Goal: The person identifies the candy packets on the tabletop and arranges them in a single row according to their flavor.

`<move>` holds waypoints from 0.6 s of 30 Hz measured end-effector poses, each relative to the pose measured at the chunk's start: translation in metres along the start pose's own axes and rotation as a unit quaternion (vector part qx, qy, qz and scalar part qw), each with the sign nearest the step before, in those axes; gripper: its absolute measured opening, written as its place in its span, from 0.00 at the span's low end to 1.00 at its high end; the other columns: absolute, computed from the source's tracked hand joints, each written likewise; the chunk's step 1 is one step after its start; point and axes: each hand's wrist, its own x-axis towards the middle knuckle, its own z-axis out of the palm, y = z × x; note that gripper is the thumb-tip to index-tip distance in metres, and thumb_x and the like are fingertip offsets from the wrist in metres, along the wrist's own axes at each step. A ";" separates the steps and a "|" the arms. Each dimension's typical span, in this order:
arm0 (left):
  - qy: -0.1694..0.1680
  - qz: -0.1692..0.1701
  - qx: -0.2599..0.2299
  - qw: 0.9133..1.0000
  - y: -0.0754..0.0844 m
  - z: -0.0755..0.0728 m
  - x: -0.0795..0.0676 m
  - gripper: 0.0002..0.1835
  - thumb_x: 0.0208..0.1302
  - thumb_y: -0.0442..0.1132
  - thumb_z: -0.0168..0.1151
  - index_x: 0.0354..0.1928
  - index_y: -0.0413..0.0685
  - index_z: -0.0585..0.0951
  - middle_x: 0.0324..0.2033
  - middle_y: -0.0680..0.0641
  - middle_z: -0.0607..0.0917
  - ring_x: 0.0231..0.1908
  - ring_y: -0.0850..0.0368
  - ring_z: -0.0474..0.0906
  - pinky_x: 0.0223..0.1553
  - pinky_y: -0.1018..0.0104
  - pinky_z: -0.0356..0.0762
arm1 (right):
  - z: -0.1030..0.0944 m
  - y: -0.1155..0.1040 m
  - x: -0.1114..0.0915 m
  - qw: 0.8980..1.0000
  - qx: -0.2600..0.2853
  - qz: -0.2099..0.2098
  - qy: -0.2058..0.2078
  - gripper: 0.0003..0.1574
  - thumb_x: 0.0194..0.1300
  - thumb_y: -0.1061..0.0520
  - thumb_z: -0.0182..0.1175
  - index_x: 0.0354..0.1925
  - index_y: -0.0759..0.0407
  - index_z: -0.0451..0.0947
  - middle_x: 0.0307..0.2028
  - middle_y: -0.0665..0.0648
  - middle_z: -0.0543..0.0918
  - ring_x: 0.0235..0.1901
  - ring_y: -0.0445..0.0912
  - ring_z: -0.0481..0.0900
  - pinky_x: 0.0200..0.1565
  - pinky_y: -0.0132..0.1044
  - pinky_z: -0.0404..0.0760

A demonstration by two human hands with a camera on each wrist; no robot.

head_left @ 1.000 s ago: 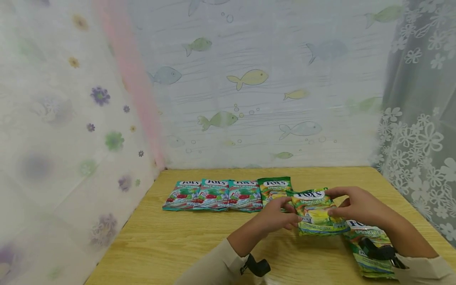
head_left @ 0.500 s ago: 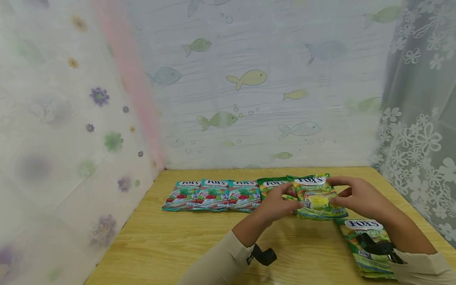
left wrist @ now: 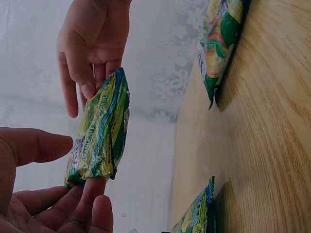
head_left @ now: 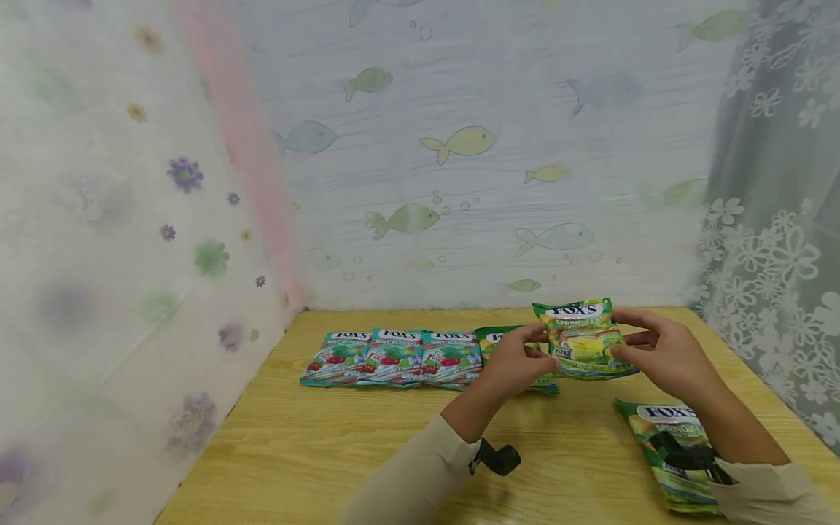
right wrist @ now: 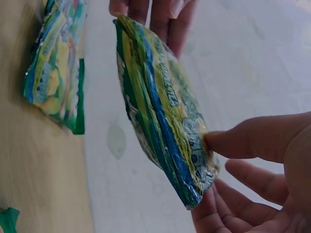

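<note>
Both hands hold up a green and yellow Fox's candy bag (head_left: 584,346) above the back right of the table. My left hand (head_left: 515,364) is at its left edge, fingers behind and thumb tip right at the front side in the left wrist view. At the right edge my right hand (head_left: 669,357) pinches it, thumb on the printed face (right wrist: 182,97) and fingers behind. A second green candy bag (head_left: 487,341) lies on the table, partly hidden by my left hand. Below my right forearm lies a third green candy bag (head_left: 676,452), partly covered by the wrist camera.
Three teal Mint Blossom candy bags (head_left: 394,361) lie in an overlapping row at the back left of the wooden table (head_left: 328,459). A fish-print sheet (head_left: 459,219) hangs behind the table, a flowered one (head_left: 131,292) along the left, and a lace curtain (head_left: 774,255) at right.
Both hands have raised the held candy bag and carried it toward the back of the table. More of the green bag under my right forearm shows. The teal bags lie as before.
</note>
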 end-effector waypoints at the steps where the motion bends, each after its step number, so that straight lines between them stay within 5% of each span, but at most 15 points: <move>1: 0.004 0.005 0.001 1.000 -0.001 0.002 0.002 0.37 0.64 0.39 0.73 0.74 0.63 0.73 0.61 0.61 0.81 0.44 0.67 0.81 0.38 0.62 0.83 | 0.001 0.001 0.000 1.000 0.001 -0.002 0.009 0.39 0.72 0.49 0.67 0.75 0.58 0.68 0.70 0.68 0.73 0.47 0.30 0.79 0.39 0.29 0.83; 6: 0.026 0.022 0.002 0.999 -0.009 0.010 0.010 0.35 0.64 0.35 0.70 0.73 0.64 0.74 0.60 0.64 0.81 0.42 0.69 0.79 0.30 0.66 0.77 | 0.007 0.008 0.002 0.999 0.010 -0.001 0.039 0.36 0.73 0.51 0.66 0.74 0.58 0.70 0.68 0.70 0.74 0.57 0.64 0.79 0.39 0.24 0.81; 12: 0.024 0.025 -0.016 0.999 -0.017 0.016 0.015 0.36 0.64 0.30 0.65 0.73 0.65 0.74 0.63 0.64 0.80 0.49 0.64 0.80 0.27 0.64 0.69 | 0.013 0.020 0.005 0.999 0.023 0.006 0.041 0.35 0.75 0.53 0.64 0.74 0.60 0.69 0.69 0.72 0.73 0.60 0.69 0.77 0.40 0.23 0.82; 18: 0.008 0.024 -0.034 0.999 -0.027 0.021 0.020 0.38 0.65 0.27 0.61 0.76 0.64 0.70 0.68 0.62 0.77 0.53 0.66 0.79 0.27 0.64 0.65 | 0.016 0.027 0.008 0.999 0.035 0.012 0.023 0.37 0.76 0.53 0.63 0.77 0.59 0.65 0.72 0.72 0.69 0.64 0.74 0.72 0.46 0.48 0.88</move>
